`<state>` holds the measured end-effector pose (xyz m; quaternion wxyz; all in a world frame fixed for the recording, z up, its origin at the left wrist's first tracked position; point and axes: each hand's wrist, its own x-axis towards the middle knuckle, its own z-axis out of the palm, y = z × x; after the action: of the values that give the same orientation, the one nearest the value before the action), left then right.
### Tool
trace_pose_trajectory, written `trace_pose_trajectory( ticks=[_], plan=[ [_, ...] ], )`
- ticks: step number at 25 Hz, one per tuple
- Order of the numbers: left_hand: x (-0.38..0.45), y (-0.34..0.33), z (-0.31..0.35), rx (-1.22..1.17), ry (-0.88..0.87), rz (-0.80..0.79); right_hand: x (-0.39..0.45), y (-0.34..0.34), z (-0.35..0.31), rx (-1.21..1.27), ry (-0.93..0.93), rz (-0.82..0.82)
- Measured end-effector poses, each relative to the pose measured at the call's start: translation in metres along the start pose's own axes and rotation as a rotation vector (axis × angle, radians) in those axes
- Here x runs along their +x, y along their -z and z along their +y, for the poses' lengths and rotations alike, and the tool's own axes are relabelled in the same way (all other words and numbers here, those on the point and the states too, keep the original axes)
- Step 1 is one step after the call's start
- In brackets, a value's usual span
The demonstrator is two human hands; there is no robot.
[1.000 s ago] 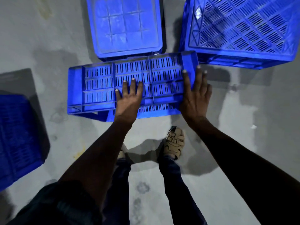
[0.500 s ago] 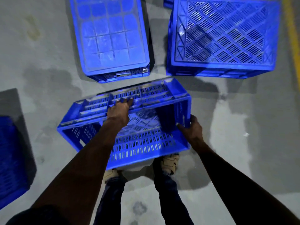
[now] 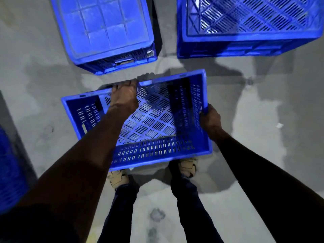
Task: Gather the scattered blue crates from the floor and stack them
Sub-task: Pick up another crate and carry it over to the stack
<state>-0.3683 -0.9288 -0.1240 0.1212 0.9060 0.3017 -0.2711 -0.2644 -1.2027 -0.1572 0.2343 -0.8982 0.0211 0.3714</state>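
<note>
A blue slotted crate (image 3: 154,123) is in front of my feet with its open side up toward me, held above the grey floor. My left hand (image 3: 124,95) reaches across the inside and grips the far rim. My right hand (image 3: 209,118) grips the right rim. An upturned blue crate (image 3: 103,28) with a solid gridded base lies at the top left. Another upturned crate (image 3: 249,23) with a lattice base lies at the top right.
The edge of one more blue crate (image 3: 10,169) shows at the far left. My two sandalled feet (image 3: 187,166) stand just below the held crate. A small white scrap (image 3: 279,125) lies on the concrete floor to the right.
The crate lay on its side under my flat hands. It has been tipped toward me until its opening faces up, and both hands now grip its rims.
</note>
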Motion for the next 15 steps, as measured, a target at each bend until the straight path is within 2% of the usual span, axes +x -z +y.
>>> trace_pose_trajectory(
  ticks=[4, 9, 12, 15],
  plan=[
    [0.007, -0.009, -0.001, -0.037, 0.015, -0.048, -0.002, 0.0, -0.014, 0.045, -0.025, 0.008],
    [-0.014, -0.031, 0.009, -0.089, -0.056, -0.165, -0.018, -0.002, -0.006, 0.056, -0.002, 0.01],
    [-0.027, -0.046, 0.0, -0.161, 0.002, -0.127, -0.013, 0.001, -0.003, 0.072, -0.056, -0.017],
    [-0.038, -0.064, -0.03, -0.194, 0.103, -0.088, -0.011, -0.006, -0.012, 0.18, -0.158, 0.029]
  ],
)
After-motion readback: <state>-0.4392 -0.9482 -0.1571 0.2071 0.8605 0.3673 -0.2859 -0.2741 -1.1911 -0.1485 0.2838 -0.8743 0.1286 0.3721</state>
